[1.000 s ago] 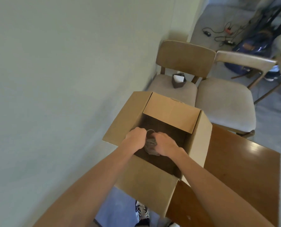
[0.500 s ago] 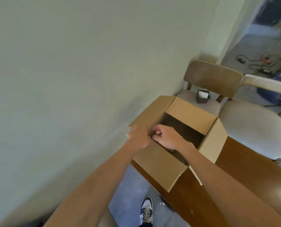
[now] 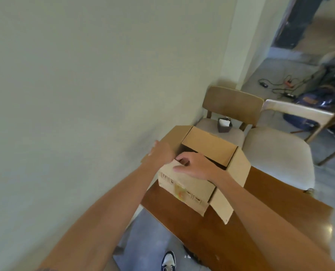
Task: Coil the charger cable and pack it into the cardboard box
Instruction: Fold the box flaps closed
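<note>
The cardboard box (image 3: 239,171) stands on the corner of the wooden table (image 3: 260,208), its top partly open. My right hand (image 3: 197,166) grips the upper edge of the near flap (image 3: 186,187), which is lifted over the opening. The fingers of my left hand (image 3: 160,153) lie spread on the left flap, beside the wall. The far flap (image 3: 209,147) leans inward. The right flap (image 3: 222,205) hangs outward. The charger cable is out of sight; the dark inside of the box is mostly covered by my hands and the flaps.
A pale wall (image 3: 84,94) runs close along the left. Two cushioned wooden chairs (image 3: 276,153) stand behind the table, one with a small dark box (image 3: 224,125) on its seat. Cables (image 3: 280,87) and a blue bag (image 3: 315,100) lie on the floor far right. My shoe (image 3: 168,261) shows below.
Both hands have come up out of the box, where they held the coiled cable. The near flap has swung from hanging outward to standing over the opening. My view has shifted left.
</note>
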`<state>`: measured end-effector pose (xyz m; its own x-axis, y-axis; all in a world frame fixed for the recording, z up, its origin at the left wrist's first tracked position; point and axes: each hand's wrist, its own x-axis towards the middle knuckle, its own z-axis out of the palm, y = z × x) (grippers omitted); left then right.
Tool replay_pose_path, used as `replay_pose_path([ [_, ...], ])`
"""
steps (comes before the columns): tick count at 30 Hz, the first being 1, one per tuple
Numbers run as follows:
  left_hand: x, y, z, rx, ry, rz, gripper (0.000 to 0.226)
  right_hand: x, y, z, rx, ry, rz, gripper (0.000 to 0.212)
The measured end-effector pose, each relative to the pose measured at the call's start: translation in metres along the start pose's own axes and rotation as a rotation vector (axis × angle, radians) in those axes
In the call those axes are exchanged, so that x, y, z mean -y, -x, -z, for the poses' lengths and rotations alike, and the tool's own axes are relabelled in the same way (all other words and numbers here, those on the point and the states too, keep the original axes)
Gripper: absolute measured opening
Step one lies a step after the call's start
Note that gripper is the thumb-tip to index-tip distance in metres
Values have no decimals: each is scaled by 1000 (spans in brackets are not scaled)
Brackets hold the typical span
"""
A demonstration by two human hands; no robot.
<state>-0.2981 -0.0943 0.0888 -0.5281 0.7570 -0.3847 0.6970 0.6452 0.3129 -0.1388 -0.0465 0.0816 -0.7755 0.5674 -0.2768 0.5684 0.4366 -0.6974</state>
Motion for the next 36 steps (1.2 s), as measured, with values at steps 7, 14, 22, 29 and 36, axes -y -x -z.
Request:
replay_pose_path([
  [7, -22, -28, -40, -53, -9, -58, 48, -47, 3, 9, -114, 179, -167, 50],
  [14, -12, -47, -66, 66, -278, -141, 42, -69, -4, -11, 123, 382, -325, 64],
  [22, 8, -76, -48, -70, -143, -203, 32, -68, -32, -19, 114, 390, -226, 92],
  [29, 27, -102, -28, 60, 82, 79, 76, -65, -49, -38, 89, 476, -137, 105],
  [36, 50, -127, -28, 241, 262, 118, 123, -61, -63, -43, 170, 578, -126, 113],
])
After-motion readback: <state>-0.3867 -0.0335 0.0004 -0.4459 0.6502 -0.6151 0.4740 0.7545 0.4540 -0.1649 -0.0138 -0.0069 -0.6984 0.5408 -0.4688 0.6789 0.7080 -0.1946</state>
